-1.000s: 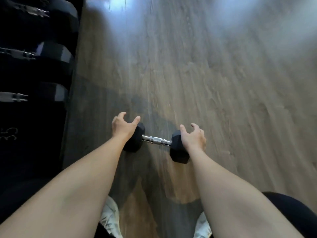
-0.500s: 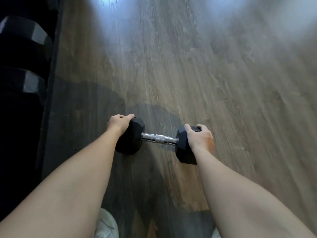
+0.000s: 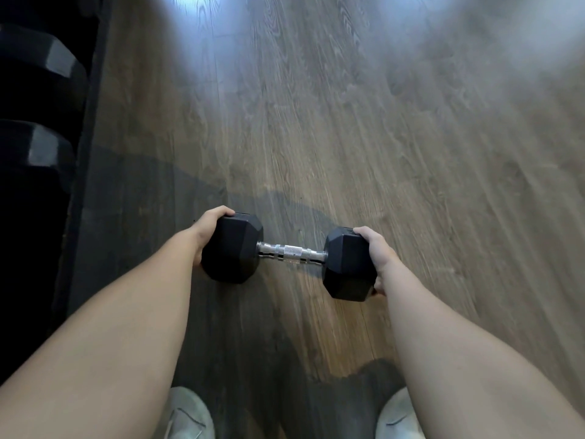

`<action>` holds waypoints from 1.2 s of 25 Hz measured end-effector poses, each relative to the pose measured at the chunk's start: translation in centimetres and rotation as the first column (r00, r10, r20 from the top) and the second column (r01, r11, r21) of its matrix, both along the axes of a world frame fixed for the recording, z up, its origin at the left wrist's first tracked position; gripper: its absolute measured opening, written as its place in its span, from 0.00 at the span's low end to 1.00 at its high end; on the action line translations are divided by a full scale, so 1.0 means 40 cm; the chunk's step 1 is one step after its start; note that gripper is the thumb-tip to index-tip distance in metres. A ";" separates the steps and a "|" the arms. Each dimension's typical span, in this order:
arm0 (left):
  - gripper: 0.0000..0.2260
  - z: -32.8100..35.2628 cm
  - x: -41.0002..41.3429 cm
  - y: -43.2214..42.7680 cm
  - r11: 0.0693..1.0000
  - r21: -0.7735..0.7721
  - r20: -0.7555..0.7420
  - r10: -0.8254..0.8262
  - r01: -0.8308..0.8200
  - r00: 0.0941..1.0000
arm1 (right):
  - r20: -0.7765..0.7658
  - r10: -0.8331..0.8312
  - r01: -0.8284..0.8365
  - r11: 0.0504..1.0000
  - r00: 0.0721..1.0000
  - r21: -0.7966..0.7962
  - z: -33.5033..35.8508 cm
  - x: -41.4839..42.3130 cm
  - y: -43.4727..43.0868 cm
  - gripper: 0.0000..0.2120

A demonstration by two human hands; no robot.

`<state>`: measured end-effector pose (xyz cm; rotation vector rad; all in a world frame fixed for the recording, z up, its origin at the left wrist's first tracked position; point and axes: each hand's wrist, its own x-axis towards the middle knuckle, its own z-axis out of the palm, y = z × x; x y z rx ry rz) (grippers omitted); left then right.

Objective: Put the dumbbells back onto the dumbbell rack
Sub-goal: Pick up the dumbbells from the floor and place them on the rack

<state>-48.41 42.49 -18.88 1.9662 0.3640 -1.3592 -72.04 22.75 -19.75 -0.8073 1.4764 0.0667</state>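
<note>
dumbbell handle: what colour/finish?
Shiny silver metal, knurled in the middle, on the dumbbell handle between black hex heads. Head view shows it.

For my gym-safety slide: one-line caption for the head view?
Both hands, left hand and right hand, grip a hex dumbbell by its heads, rack at left.

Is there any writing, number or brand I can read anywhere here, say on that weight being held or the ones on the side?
None can be read.
Dumbbell: faint marks on top of the head under the right hand, too blurred to read; the left hand covers the other end.
Racked dumbbells: dark faces, no number visible.
Shoes: no logo legible.
</note>
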 end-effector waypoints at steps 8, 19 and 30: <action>0.19 -0.006 -0.016 -0.005 0.989 -0.062 0.035 0.138 -0.136 0.990 | 0.000 -0.062 0.062 0.995 0.998 -0.077 0.002 0.005 0.010 0.33; 0.21 0.171 0.038 0.121 0.957 -0.073 0.104 0.288 -0.282 0.952 | 0.115 -0.041 0.046 0.998 0.992 -0.042 0.107 0.073 0.110 0.31; 0.11 0.649 0.220 0.428 0.881 -0.074 0.472 0.443 -0.467 0.762 | 0.428 0.123 -0.147 0.989 0.895 0.022 0.356 0.430 0.362 0.25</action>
